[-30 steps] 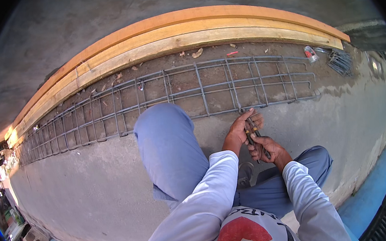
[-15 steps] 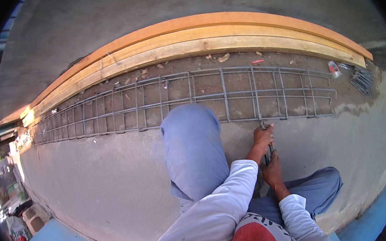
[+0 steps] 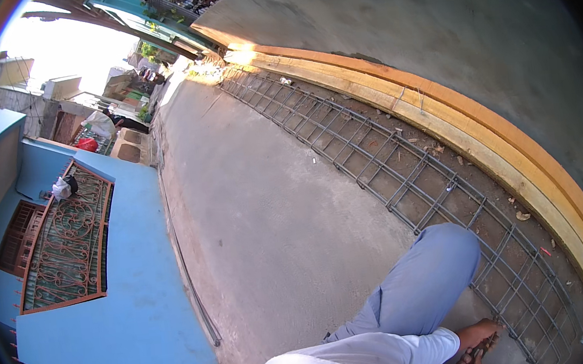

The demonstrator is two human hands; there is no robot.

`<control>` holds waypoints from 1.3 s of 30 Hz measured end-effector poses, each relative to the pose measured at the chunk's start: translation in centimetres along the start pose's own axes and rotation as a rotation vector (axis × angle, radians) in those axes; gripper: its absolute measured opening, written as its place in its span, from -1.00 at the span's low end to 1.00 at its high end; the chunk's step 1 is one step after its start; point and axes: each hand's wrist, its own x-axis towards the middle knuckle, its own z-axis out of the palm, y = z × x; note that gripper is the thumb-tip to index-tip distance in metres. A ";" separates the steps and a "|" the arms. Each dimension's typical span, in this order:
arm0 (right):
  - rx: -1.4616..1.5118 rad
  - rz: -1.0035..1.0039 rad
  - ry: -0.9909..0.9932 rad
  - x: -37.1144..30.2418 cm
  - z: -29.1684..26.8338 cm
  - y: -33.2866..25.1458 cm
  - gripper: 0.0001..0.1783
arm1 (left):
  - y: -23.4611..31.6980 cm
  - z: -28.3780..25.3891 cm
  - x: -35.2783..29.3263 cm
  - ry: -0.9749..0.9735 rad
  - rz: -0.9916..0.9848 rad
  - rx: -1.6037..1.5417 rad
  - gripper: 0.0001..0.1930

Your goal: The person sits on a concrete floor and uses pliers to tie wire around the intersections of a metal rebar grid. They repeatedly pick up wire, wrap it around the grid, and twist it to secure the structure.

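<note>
The long grey steel rebar cage (image 3: 436,203) lies on a strip of brown soil, between the smooth grey concrete floor (image 3: 259,206) and a stack of long orange and pale yellow wooden planks (image 3: 491,145). At the lower right, the person's left hand (image 3: 480,334) is bent right beside the cage's near edge; contact is unclear. The right hand (image 3: 469,363) is just below it, fingers curled, partly cut off. I cannot tell what either grips. The blue-grey trousered knee (image 3: 445,251) hides part of the cage.
</note>
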 end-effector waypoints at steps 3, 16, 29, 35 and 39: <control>0.225 0.093 -0.280 1.1 -2.6 -0.1 -0.64 | 0.2 0.3 0.0 -0.151 -0.092 -0.162 -0.68; -1.486 -0.361 0.774 -1.9 3.3 0.3 -0.51 | 1.4 4.8 -2.4 0.459 -0.026 0.116 -0.68; -0.636 -0.138 0.547 -3.3 6.1 -1.4 -0.21 | 5.3 1.3 -5.8 -0.004 -0.264 0.092 -0.67; -0.511 -0.047 0.455 -3.4 10.0 -3.5 -0.24 | 5.5 0.3 -4.6 -0.085 -0.224 0.021 -0.74; -0.582 -0.017 0.441 -3.7 11.6 -5.0 -0.30 | 5.5 0.4 -3.5 -0.066 -0.258 0.016 -0.79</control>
